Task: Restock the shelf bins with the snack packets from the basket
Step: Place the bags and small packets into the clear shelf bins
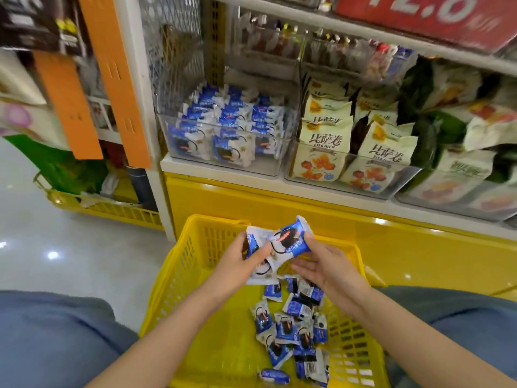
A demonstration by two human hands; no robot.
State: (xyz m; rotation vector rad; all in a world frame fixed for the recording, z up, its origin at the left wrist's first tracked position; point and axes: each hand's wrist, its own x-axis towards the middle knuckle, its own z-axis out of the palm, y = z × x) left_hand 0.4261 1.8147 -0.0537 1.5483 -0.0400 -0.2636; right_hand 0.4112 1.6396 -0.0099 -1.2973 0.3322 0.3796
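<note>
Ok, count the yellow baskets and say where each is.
2. The near basket is in the foreground and holds loose blue snack packets. The far basket stands on the floor at left, partly hidden behind the shelf post.

Far right, top: a red sign [436, 18] carries large white numerals, "12.8", cut off at the upper edge; the small characters after them are blurred. Middle clear bin [349, 189], far shelf: cream packets [326, 141] are printed with the dark characters "比萨卷" and, beneath these, the Latin line "BISAJUAN". One packet behind shows the same characters upside down. Near: the blue-and-white packets [285, 329] in the yellow basket [173, 275] bear printing and a barcode too small to read.
</note>
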